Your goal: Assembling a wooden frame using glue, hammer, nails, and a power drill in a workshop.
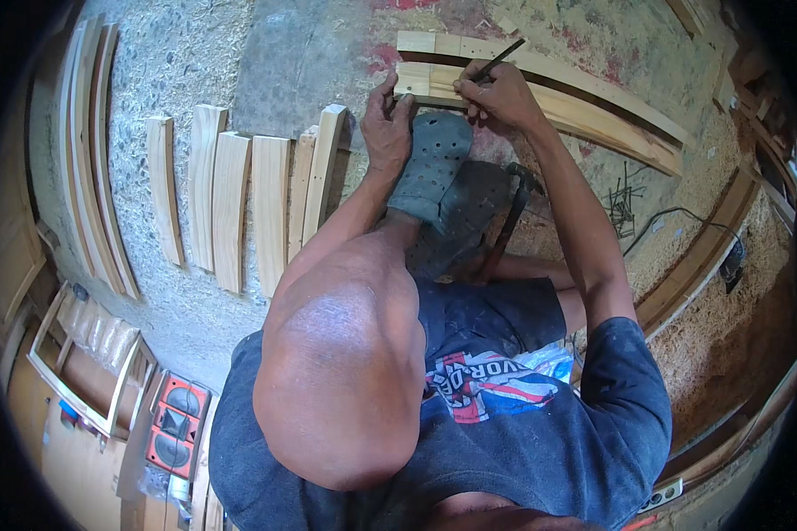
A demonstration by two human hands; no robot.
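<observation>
My right hand point(503, 96) grips a dark pencil point(503, 58), its shaft slanting up and to the right above the fingers. At the far side, my left hand point(388, 122) is closed at the left end of a narrow dark-edged strip point(440, 102); whether it is a ruler or a piece of wood I cannot tell. This strip lies along the near edge of a light wooden board point(593, 118), by its left end. A second long board point(549, 60) lies just beyond. My grey perforated clog point(434, 159) is right below the strip.
A hammer point(515, 199) leans beside my leg, with loose nails point(624, 202) and a black cable point(682, 211) to the right. Several short boards point(230, 208) stand in a row at left, longer ones point(88, 150) beyond. An orange-and-black case point(177, 425) is at lower left.
</observation>
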